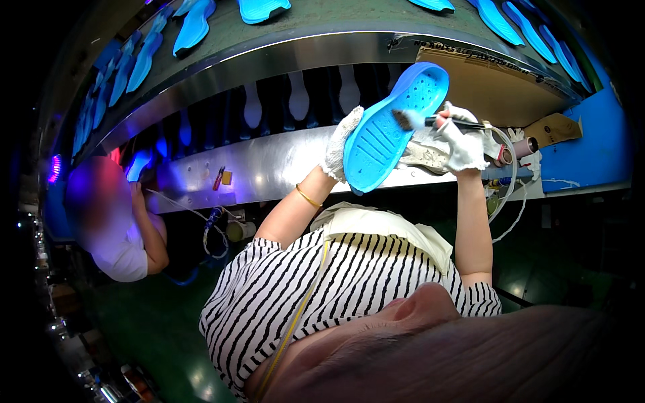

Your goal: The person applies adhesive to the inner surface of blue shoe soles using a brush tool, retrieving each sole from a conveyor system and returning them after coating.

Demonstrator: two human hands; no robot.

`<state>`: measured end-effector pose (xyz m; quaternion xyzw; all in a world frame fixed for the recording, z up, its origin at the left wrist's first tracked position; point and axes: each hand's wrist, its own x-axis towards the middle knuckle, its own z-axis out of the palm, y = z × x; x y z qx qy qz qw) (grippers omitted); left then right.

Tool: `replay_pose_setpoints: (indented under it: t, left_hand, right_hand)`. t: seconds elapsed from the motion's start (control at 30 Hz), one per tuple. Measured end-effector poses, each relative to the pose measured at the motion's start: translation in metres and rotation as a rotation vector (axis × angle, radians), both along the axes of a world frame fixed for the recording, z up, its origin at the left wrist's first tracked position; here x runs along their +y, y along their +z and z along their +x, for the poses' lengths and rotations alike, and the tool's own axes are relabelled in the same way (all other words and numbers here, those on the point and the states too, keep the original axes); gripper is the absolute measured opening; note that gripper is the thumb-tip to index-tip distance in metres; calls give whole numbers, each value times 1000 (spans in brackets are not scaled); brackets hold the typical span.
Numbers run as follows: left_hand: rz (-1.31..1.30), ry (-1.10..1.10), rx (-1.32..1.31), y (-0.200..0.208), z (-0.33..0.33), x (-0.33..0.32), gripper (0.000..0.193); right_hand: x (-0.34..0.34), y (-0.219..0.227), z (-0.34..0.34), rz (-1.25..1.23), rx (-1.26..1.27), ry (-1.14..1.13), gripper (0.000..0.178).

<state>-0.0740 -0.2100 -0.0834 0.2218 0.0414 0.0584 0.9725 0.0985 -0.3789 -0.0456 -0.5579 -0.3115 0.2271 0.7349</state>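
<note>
A bright blue shoe sole (377, 149) is held up at a tilt, its ridged and dotted face toward me. My left hand (341, 148), in a white glove, grips the sole along its left edge. In my right hand (463, 142), whose white glove leaves some fingertips bare, is a brush (403, 120) with a dark handle. The brush's bristles lie over the middle of the sole; whether they touch it I cannot tell. Below the brush, a pale sole-shaped piece (427, 156) rests on the metal bench, partly covered by my right hand and the blue sole.
Beyond the metal bench (269, 158) runs a green conveyor belt (322, 17) carrying several blue soles. Red-handled pliers (218, 177) lie beside a small yellow block (227, 178). Cardboard (487, 84), a white hose (514, 168) and a roll (526, 146) are at right. A co-worker (124, 228) is at left.
</note>
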Motion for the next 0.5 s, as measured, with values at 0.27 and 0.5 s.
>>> replay_pose_setpoints:
  t: [0.27, 0.5]
  left_hand:
    - [67, 23, -99, 12, 12, 11, 61]
    - [449, 81, 114, 8, 13, 24, 48]
  right_hand:
    - [-9, 9, -71, -14, -845, 168, 24]
    - [-29, 1, -53, -156, -154, 302, 22]
